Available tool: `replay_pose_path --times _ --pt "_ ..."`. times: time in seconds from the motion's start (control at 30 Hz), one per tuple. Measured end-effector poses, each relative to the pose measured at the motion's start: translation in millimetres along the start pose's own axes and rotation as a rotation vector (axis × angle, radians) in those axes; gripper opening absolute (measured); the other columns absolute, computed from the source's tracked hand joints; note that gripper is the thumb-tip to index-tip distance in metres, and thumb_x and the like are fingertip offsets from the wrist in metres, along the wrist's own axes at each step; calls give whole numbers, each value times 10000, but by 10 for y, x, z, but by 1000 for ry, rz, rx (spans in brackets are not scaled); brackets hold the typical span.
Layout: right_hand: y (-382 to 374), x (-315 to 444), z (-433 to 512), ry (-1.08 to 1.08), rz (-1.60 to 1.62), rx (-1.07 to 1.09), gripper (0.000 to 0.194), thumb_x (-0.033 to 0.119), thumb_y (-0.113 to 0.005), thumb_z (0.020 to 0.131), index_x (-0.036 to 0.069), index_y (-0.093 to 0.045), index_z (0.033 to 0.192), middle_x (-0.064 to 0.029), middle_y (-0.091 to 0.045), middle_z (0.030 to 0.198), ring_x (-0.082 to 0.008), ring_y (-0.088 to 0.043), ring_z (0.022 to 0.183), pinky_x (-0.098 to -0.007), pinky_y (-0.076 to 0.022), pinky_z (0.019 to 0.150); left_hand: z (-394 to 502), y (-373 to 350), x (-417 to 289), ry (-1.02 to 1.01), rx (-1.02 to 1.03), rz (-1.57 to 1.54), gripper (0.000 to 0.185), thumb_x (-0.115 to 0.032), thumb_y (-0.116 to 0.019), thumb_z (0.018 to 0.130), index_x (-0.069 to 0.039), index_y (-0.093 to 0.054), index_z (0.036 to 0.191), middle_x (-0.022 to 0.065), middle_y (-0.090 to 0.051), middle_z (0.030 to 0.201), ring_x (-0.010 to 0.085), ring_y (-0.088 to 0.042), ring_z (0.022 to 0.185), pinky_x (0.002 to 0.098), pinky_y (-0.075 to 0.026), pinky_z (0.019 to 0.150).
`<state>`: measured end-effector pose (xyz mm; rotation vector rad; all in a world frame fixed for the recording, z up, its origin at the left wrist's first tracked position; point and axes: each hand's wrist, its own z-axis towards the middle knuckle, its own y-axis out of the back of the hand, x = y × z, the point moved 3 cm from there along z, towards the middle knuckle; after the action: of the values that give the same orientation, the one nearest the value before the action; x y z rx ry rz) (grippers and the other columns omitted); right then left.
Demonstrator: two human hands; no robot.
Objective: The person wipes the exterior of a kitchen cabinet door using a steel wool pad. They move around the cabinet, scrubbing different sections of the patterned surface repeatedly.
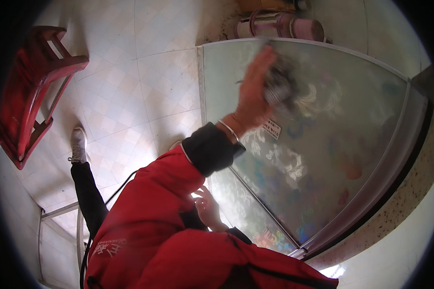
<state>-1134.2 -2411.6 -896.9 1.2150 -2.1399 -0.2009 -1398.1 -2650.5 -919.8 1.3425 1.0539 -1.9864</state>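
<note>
My left hand, with a bracelet at its wrist, reaches across a frosted glass cabinet door patterned with flowers and scrolls. Under its palm is a blurred dark grey, ribbed bundle, perhaps a cloth or scourer, held at the glass. A small label bearing writing is stuck on the glass just below that hand. Lower down, my right hand is partly hidden by the red left sleeve. Its fingers are bent and apart, with nothing visible in them, near a second glass panel.
A red stool stands at the left on the tiled floor. A pink cylindrical container lies beyond the door's top edge. A speckled stone edge curves along the right. A metal frame and a dark cable are at lower left.
</note>
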Motion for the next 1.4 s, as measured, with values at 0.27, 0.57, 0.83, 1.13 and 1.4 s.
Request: replay_pose_path --times 0.27,0.57,0.83,1.13,1.4 --pt "-21 3 48 -79 -135 94 484 66 -478 902 41 -406 1380 -183 -642 1127 -215 -690 901 -297 -553 744 221 83 -121 -95 1 45 473 -55 -692 727 -11 -547 1175 150 -491 1233 339 -512 1128 366 -447 946" --pt "26 -233 126 -144 -7 52 464 70 -472 910 9 -415 1367 -172 -641 1133 -206 -687 901 -293 -544 771 -362 475 1982 388 -81 134 497 -82 -606 817 16 -455 1280 223 -500 1238 426 -484 1148 423 -409 977" --pt "-112 -372 153 -260 -5 130 436 78 -425 925 -15 -439 1350 -134 -634 1147 -177 -660 893 -260 -506 753 -1539 624 1854 834 -29 241 522 -117 -550 896 4 -393 1378 239 -465 1356 382 -446 1271 393 -356 1059" --pt "-106 -414 192 -220 84 78 423 88 -435 908 -20 -480 1314 -139 -653 1098 -181 -665 887 -263 -514 737 -1286 557 2042 758 -46 134 541 -133 -515 915 36 -344 1399 262 -464 1349 391 -436 1271 381 -366 1049" --pt "-266 -682 -152 -323 -188 158 151 131 -568 861 37 -676 910 -120 -661 734 -207 -657 688 -327 -508 642 -3476 579 854 1199 208 131 648 2 -550 868 -29 -267 1451 219 -324 1470 364 -331 1362 378 -300 1113"
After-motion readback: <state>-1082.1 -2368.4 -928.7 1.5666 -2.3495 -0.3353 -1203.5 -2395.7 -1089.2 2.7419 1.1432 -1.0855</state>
